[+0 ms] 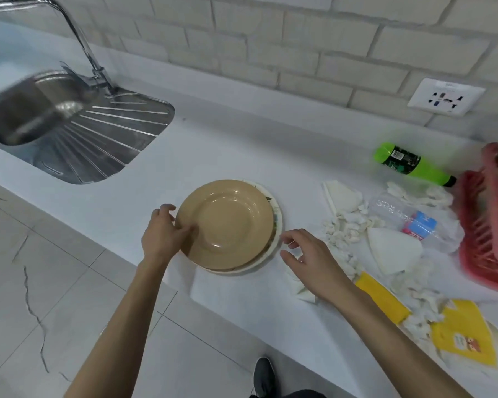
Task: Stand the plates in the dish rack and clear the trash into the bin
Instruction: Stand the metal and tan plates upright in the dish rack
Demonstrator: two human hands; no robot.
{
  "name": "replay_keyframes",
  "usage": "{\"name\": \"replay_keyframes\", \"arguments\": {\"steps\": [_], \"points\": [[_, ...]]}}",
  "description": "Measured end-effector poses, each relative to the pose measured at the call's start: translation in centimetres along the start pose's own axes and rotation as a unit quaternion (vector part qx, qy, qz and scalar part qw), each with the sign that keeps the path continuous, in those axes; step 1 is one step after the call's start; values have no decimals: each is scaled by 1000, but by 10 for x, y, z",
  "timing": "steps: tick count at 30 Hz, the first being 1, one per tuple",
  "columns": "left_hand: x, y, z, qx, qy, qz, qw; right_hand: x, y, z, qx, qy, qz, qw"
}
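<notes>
Two bare forearms reach over the white table (242, 145). The left hand (163, 234) pinches the left rim of a tan plate (227, 222), thumb on top. The right hand (308, 259) hovers just beside the patterned white plate (277, 216) underneath, fingers loosely spread and holding nothing. The stack looks rigid, smooth and probably slippery, so opposite rims seem the surest hold. The red dish rack (477, 248) stands at far right.

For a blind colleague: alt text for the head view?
A left hand holds the rim of a tan plate stacked on a white plate; the right hand hovers open nearby. Trash and a red dish rack lie further right.
</notes>
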State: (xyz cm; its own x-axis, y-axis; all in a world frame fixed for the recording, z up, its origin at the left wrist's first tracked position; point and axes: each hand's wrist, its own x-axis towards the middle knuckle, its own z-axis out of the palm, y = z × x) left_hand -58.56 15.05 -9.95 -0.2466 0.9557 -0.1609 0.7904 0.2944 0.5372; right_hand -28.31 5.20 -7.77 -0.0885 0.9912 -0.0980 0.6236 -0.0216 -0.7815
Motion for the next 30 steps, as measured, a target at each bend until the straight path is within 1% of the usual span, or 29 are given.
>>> {"name": "replay_keyframes", "arguments": {"steps": [3, 8, 10, 12, 14, 17, 19, 21, 24, 28, 30], "points": [[8, 4, -1, 8, -3, -1, 1000, 2, 0, 1, 2, 4, 9, 1000], [11, 6, -4, 9, 27, 31, 999, 10, -4, 1, 2, 4, 18, 1000], [11, 7, -5, -8, 39, 44, 998, 13, -6, 3, 2, 7, 17, 1000], [8, 10, -7, -56, 52, 67, 995, 15, -7, 4, 4, 13, 13, 1000], [0, 18, -10, -139, 53, 87, 985, 17, -9, 5, 14, 24, 12, 1000], [-14, 31, -12, -244, 42, 76, 966, 20, -12, 4, 34, 43, 29, 998], [-23, 37, -11, -281, 30, 71, 957, 22, -12, 3, 50, 63, 55, 995], [-31, 40, -7, -301, 10, 81, 950, 23, -10, -2, 89, 81, 92, 988], [-44, 49, 0, -340, -18, 94, 936, 19, -8, -11, 194, 104, 143, 965], [-60, 75, 15, -365, -43, 104, 924, 2, -5, -28, 290, 136, 163, 933], [-68, 94, 24, -384, -77, 107, 914, -13, -5, -41, 314, 182, 158, 918]]}}
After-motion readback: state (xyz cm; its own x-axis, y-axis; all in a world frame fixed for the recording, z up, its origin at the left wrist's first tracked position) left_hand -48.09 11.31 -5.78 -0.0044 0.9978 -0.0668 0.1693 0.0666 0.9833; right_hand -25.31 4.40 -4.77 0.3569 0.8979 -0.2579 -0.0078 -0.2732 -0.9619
